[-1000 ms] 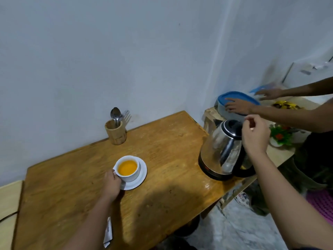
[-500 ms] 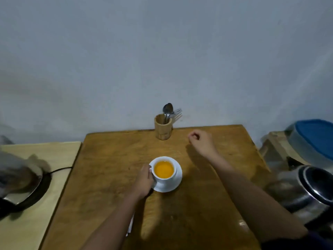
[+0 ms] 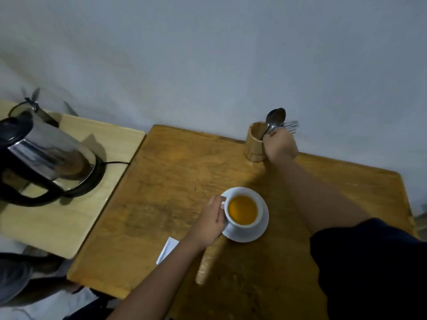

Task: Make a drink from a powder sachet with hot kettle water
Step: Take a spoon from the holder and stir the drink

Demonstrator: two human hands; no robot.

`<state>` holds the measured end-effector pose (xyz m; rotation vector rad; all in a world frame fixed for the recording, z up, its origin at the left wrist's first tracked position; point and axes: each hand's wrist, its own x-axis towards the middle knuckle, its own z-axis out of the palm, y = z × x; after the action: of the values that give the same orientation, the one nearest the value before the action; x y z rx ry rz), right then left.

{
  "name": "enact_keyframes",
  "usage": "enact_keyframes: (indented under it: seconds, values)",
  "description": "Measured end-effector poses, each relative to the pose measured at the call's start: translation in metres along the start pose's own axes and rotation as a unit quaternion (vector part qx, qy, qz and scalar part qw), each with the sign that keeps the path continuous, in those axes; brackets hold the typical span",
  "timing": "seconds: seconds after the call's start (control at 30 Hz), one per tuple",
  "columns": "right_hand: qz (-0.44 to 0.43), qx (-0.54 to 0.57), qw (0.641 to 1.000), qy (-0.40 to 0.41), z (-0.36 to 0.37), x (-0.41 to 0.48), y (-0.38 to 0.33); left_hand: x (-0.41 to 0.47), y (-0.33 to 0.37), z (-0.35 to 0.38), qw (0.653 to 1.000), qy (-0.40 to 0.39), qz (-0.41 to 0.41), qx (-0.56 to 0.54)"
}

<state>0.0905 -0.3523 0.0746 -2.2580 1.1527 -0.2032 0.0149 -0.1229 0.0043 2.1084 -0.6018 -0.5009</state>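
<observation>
A white cup (image 3: 258, 221) full of orange drink (image 3: 242, 210) stands on a white saucer (image 3: 245, 238) in the middle of the brown wooden table (image 3: 166, 181). My left hand (image 3: 212, 218) grips the cup at its handle side. At the back of the table my right hand (image 3: 280, 144) is closed on the handle of a spoon (image 3: 276, 116) that stands in a wooden cutlery holder (image 3: 253, 146); a fork (image 3: 292, 125) sticks out behind my fingers. A white sachet (image 3: 167, 249) lies partly under my left forearm.
A steel kettle (image 3: 46, 148) with a black handle sits on its base on a lighter wooden table (image 3: 57, 218) at the left, its cord trailing toward the brown table. A plain wall runs close behind both tables. A wet streak (image 3: 203, 269) marks the brown table near its front.
My right hand has travelled from the kettle on the right across the table to the cutlery holder and closed on the spoon. My view swung left. My left hand stayed on the cup.
</observation>
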Motion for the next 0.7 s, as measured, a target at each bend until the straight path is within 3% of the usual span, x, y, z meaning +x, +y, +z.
enact_keyframes:
  seconds: [0.13, 0.27, 0.47, 0.7]
  values:
    - [-0.012, -0.110, 0.994, -0.009, 0.005, 0.009, -0.013, -0.001, -0.001, 0.001, 1.000, -0.003, -0.017, -0.007]
    - [0.005, -0.118, 0.993, -0.010, 0.005, 0.022, -0.017, -0.003, -0.001, 0.001, 1.000, -0.001, -0.028, -0.002]
    - [0.038, -0.006, 0.999, -0.007, 0.005, 0.025, -0.011, -0.002, 0.002, 0.000, 1.000, -0.002, -0.030, -0.005]
    - [-0.075, 0.115, 0.990, 0.032, -0.007, 0.009, 0.005, -0.003, 0.001, 0.000, 1.000, 0.000, -0.027, -0.002]
